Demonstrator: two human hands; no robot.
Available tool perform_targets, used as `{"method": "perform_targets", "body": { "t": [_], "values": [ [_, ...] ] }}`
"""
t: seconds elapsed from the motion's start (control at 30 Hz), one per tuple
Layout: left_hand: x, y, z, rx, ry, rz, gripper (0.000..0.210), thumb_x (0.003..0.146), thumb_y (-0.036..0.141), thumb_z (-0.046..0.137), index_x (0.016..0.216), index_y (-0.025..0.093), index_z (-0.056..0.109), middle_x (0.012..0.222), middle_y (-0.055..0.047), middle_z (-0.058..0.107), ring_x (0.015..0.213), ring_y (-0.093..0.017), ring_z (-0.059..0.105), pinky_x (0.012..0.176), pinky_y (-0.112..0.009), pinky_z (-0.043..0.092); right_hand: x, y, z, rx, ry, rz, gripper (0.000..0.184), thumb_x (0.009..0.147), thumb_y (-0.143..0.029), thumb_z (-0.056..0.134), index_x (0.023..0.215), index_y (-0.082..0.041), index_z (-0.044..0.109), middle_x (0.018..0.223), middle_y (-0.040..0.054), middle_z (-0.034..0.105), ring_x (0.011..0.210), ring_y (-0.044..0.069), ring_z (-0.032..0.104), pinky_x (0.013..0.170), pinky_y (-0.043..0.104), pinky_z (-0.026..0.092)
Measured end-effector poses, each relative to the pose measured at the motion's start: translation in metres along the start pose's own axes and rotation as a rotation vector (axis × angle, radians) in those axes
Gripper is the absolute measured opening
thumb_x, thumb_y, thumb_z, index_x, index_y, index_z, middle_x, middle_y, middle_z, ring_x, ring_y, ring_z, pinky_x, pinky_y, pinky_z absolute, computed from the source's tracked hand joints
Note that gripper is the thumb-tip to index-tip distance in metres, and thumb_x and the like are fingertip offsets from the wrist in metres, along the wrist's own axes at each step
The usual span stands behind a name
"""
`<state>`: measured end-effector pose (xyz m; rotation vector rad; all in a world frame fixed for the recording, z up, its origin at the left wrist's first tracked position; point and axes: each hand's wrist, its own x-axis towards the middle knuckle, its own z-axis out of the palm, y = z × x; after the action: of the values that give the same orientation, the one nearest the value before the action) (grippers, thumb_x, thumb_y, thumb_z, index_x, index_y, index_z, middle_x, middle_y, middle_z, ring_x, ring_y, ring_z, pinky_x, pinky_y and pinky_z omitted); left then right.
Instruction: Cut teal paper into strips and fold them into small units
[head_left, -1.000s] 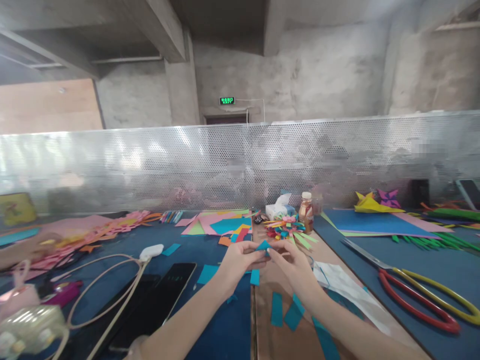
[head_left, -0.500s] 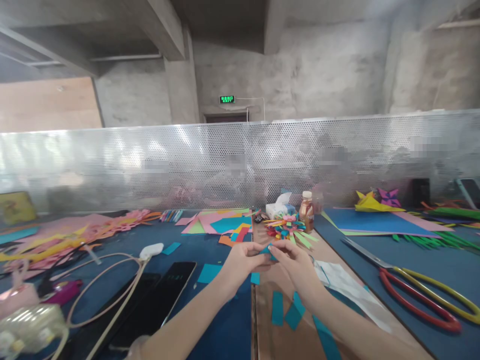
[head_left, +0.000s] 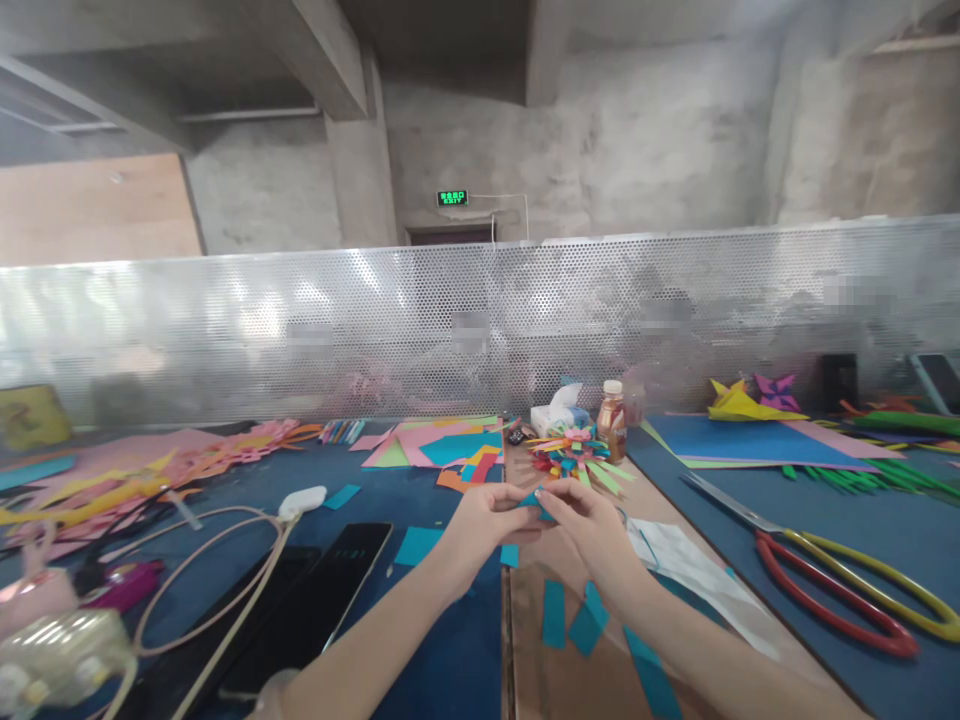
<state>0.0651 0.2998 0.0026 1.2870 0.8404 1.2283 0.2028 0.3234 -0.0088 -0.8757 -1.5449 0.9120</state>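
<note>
Both hands meet above the brown strip of the table. My left hand (head_left: 484,522) pinches one side of a small blue piece of paper (head_left: 534,497), and my right hand (head_left: 589,518) grips its other side between thumb and fingers. Much of the paper is hidden by the fingertips, so its folds cannot be made out. Below the hands lie several blue paper strips (head_left: 553,614). A larger blue paper piece (head_left: 417,546) rests left of my left wrist. Just beyond the hands sits a cluster of colourful folded paper pieces (head_left: 576,450).
Scissors with red and yellow handles (head_left: 832,570) lie at right. A white tissue-like sheet (head_left: 697,575) is beside my right forearm. At left are a black phone (head_left: 330,590) and a looped cable (head_left: 214,513). A bottle (head_left: 612,425) stands at the back before the perforated metal partition (head_left: 390,330).
</note>
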Motion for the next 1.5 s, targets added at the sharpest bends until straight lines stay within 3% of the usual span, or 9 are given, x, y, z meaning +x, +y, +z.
{"method": "perform_targets", "body": {
  "t": [0.37,0.7,0.9,1.3,1.5],
  "values": [
    [-0.001,-0.001,0.0,-0.005,-0.016,0.008,0.022,0.063,0.027,0.067,0.076,0.01,0.061,0.075,-0.008,0.066,0.073,-0.02,0.063,0.072,-0.033,0.049,-0.002,-0.005,0.0,0.003,-0.005,-0.019,0.016,0.067,-0.032,0.056,0.068,-0.016,0.058,0.07,0.0034,0.06,0.071,0.017,0.054,0.066,0.028,0.042],
    [0.004,-0.004,-0.002,0.188,0.055,0.068,0.019,0.063,0.029,0.063,0.074,0.013,0.066,0.073,-0.005,0.066,0.068,-0.016,0.059,0.063,-0.024,0.044,-0.001,-0.005,-0.001,-0.033,-0.018,-0.022,0.018,0.067,-0.034,0.057,0.069,-0.016,0.059,0.072,0.0038,0.062,0.073,0.018,0.055,0.068,0.028,0.043],
    [0.004,-0.003,-0.005,0.19,0.144,0.083,0.019,0.063,0.028,0.062,0.075,0.015,0.067,0.074,-0.005,0.065,0.071,-0.016,0.056,0.062,-0.022,0.042,-0.001,0.003,0.003,-0.082,0.002,0.053,0.03,0.069,-0.044,0.055,0.077,-0.015,0.059,0.073,0.0044,0.06,0.069,0.018,0.054,0.055,0.026,0.044],
    [0.01,-0.011,-0.008,0.006,0.177,0.032,0.016,0.057,0.025,0.066,0.068,0.013,0.067,0.069,-0.005,0.064,0.065,-0.014,0.056,0.059,-0.023,0.042,-0.003,-0.007,0.003,-0.052,-0.077,0.087,0.02,0.065,-0.035,0.06,0.064,-0.016,0.064,0.057,-0.0013,0.058,0.055,0.014,0.049,0.053,0.023,0.038],
    [0.01,-0.011,-0.007,0.012,0.204,0.042,0.018,0.057,0.025,0.066,0.071,0.013,0.068,0.069,-0.005,0.065,0.066,-0.015,0.057,0.059,-0.023,0.041,-0.002,-0.011,-0.001,-0.027,-0.051,0.128,0.022,0.061,-0.035,0.063,0.052,-0.015,0.06,0.049,-0.0032,0.052,0.05,0.011,0.045,0.05,0.022,0.033]
  ]
}}
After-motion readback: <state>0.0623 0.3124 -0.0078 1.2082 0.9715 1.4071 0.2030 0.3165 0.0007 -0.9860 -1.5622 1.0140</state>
